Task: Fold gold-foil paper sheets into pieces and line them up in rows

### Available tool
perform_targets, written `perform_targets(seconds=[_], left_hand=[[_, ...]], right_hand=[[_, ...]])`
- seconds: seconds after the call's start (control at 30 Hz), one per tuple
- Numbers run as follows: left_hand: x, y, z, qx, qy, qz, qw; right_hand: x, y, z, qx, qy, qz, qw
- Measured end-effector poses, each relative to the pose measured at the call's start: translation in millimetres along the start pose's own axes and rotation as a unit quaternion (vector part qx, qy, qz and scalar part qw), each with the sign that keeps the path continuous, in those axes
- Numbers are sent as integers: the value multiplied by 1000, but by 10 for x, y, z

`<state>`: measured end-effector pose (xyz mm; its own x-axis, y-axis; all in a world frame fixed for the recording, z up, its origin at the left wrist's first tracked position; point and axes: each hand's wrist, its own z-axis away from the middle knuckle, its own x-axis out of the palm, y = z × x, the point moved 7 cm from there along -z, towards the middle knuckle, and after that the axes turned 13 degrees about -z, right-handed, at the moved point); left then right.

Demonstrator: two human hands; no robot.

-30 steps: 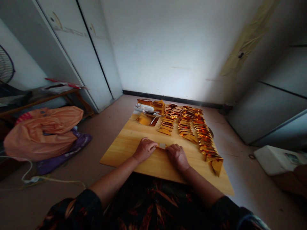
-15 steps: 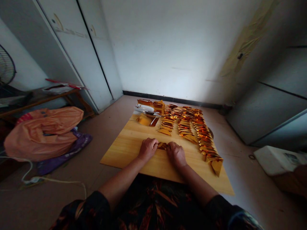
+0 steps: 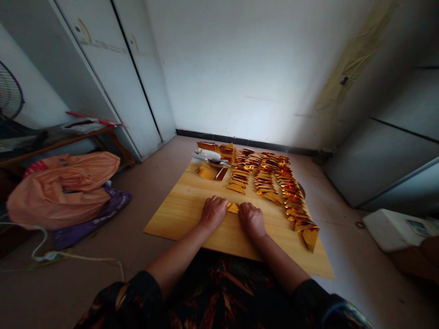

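Between my two hands is a small folded piece of gold foil paper point(image 3: 233, 208), low over the wooden board point(image 3: 185, 205). My left hand point(image 3: 214, 213) is closed on its left end, and my right hand point(image 3: 252, 220) is closed on its right end. The fingertips are partly hidden behind the knuckles. Beyond my hands, rows of folded gold foil pieces point(image 3: 265, 180) stand packed together on the board, one row running down its right side. A flat stack of gold foil sheets point(image 3: 207, 172) lies at the far left.
White plastic wrapping point(image 3: 207, 154) lies behind the sheets. On the floor to the left are an orange bag point(image 3: 61, 192), a purple bag point(image 3: 92, 224) and a white cable point(image 3: 85, 259). A white box point(image 3: 398, 228) stands at the right, grey cabinets point(image 3: 113, 68) at the left.
The foil piece between my hands has turned from a dark, creased look to a flatter, brighter gold face. Both hands stay in nearly the same place.
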<state>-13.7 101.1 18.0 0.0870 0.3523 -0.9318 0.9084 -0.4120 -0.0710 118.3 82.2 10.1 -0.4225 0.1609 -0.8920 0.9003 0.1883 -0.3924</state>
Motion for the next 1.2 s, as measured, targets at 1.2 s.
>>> perform_targets(seconds=[1.2], left_hand=[[120, -97, -48, -5, -79, 80, 994]], right_hand=[[-86, -142, -287, 11, -119, -48, 992]])
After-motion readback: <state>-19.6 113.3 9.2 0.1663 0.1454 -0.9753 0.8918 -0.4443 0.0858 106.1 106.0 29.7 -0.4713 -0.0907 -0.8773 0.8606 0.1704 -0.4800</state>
